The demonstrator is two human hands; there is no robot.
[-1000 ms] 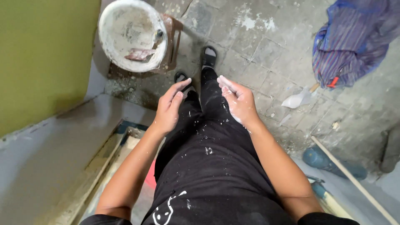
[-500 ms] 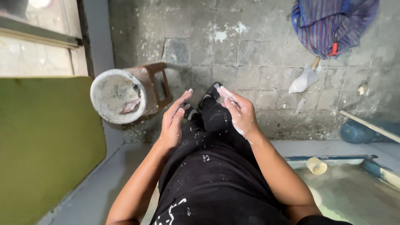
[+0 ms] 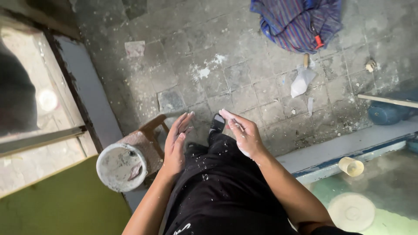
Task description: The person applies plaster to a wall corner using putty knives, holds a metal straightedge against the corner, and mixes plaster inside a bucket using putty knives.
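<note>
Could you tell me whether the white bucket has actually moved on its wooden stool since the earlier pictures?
No. The white bucket sits on the same wooden stool as before; only its place in the picture shifts, because the head camera turned.

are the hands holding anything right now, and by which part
Nothing is held. The left hand is open, fingers straight, above the black paint-speckled trousers; the right hand, dusted white, is loosely curled and looks empty.

White bucket (image 3: pixel 121 167) on wooden stool (image 3: pixel 150 130), lower left. Striped blue cloth (image 3: pixel 298 21) top right w/ white plastic scrap (image 3: pixel 301 81) below it. Small cream cup (image 3: pixel 351 166) right, on ledge. Grey tiled floor (image 3: pixel 244 74).
</note>
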